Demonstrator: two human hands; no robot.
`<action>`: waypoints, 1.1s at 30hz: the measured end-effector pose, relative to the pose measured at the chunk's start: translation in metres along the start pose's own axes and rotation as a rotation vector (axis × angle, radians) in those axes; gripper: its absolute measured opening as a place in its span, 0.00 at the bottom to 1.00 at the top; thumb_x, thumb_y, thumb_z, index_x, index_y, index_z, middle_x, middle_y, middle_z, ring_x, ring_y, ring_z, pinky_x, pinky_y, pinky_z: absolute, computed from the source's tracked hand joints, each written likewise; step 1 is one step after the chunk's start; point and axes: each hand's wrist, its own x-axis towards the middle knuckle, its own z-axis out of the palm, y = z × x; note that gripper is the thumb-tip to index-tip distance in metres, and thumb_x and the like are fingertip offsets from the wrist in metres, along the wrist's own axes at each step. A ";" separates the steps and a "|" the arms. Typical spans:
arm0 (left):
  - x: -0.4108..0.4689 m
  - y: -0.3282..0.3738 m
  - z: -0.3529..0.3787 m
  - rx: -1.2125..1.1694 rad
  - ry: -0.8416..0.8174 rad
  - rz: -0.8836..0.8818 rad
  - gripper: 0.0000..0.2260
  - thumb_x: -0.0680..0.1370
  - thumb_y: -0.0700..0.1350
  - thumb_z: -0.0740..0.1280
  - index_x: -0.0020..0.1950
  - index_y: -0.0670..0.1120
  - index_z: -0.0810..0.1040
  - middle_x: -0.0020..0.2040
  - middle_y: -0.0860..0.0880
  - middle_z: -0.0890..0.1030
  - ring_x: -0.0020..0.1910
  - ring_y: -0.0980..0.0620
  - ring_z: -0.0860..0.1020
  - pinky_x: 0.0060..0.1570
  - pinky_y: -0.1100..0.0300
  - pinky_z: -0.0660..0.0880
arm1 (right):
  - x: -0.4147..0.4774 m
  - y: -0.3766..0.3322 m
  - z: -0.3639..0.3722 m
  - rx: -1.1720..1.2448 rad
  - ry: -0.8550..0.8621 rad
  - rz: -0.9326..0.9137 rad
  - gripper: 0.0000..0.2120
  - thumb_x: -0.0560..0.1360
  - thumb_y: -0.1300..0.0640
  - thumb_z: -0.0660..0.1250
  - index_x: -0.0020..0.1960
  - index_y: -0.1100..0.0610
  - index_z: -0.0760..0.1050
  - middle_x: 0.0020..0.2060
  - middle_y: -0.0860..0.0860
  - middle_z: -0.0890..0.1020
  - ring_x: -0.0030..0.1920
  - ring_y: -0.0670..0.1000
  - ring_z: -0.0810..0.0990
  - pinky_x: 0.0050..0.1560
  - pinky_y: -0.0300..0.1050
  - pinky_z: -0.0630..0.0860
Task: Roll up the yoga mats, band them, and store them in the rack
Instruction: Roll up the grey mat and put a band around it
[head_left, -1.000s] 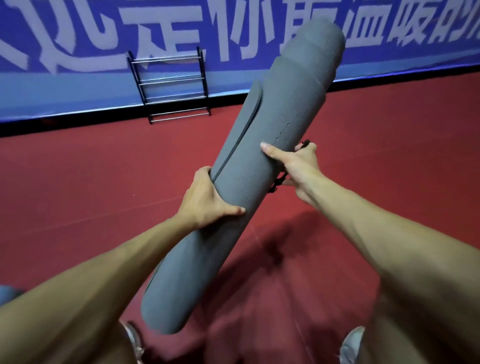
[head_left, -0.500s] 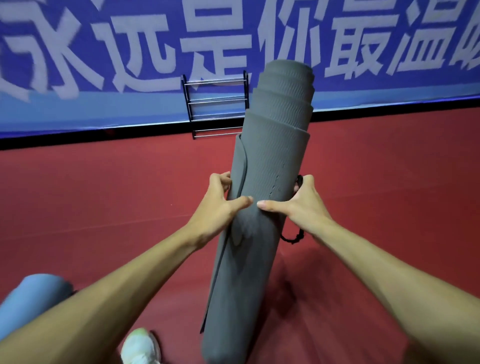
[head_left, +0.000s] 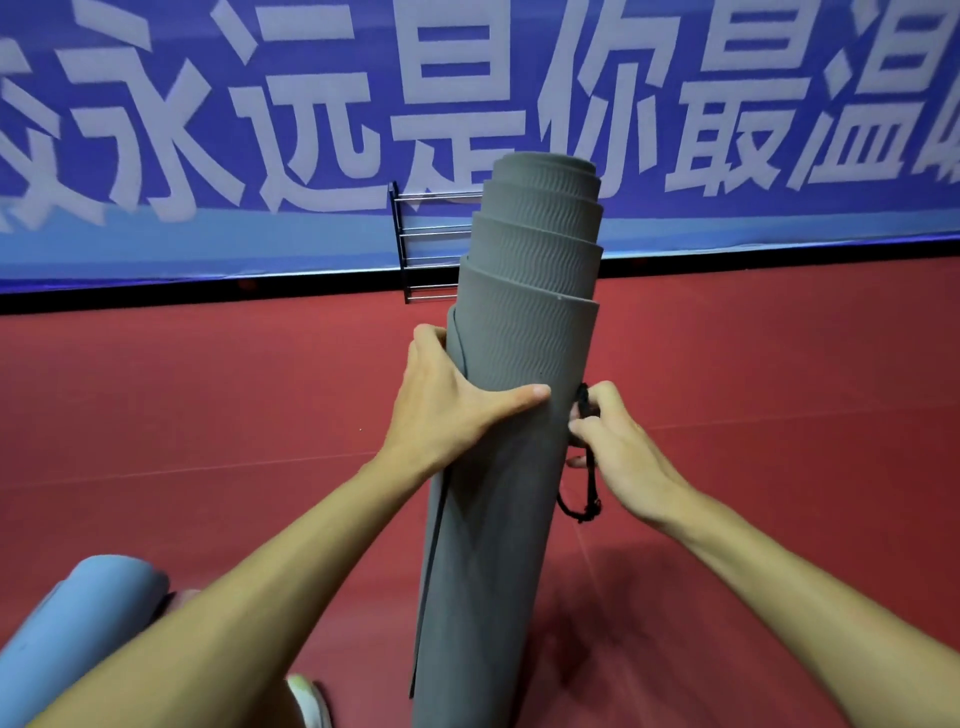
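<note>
Here, wall: a blue banner with white characters (head_left: 156, 249) spans the back.
Floor: red sports floor (head_left: 208, 415) beneath it all.
Mat in hand: grey rolled foam yoga mat (head_left: 519, 338), nearly upright at centre, its layers stepped out at the top.
Second mat: light-blue rolled mat (head_left: 78, 623), low left.
Rack: black metal rack with silver rungs (head_left: 426, 260) against the banner, partly behind the grey mat, well apart from the hands.
Left hand (head_left: 441, 410): wrapped round the grey mat's left side, thumb across its front.
Right hand (head_left: 618, 447): pinching the black cord band (head_left: 589, 499) at the mat's right edge.

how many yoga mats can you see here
2: a rolled grey mat upright at centre, and a rolled blue mat at the lower left edge, partly behind an arm. Others may lie out of frame.
</note>
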 end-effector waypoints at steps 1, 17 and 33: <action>0.002 -0.002 -0.005 -0.017 0.000 -0.003 0.39 0.56 0.61 0.80 0.56 0.48 0.64 0.56 0.52 0.74 0.54 0.55 0.75 0.53 0.58 0.73 | 0.000 0.001 0.000 0.022 -0.005 -0.018 0.03 0.70 0.49 0.55 0.43 0.43 0.66 0.45 0.53 0.79 0.49 0.60 0.79 0.52 0.66 0.75; -0.004 -0.017 -0.038 -0.129 -0.087 0.067 0.46 0.57 0.57 0.82 0.70 0.52 0.67 0.60 0.58 0.77 0.56 0.62 0.76 0.57 0.62 0.74 | -0.004 -0.076 -0.030 -0.001 0.160 -0.390 0.38 0.63 0.45 0.77 0.66 0.32 0.60 0.70 0.37 0.65 0.67 0.46 0.71 0.61 0.47 0.75; -0.014 0.020 -0.018 -0.213 -0.396 -0.026 0.60 0.53 0.71 0.71 0.78 0.51 0.49 0.74 0.48 0.56 0.75 0.51 0.54 0.73 0.47 0.58 | 0.026 -0.115 -0.016 -0.226 0.373 -0.248 0.50 0.62 0.49 0.81 0.70 0.59 0.51 0.70 0.55 0.60 0.70 0.55 0.65 0.68 0.56 0.66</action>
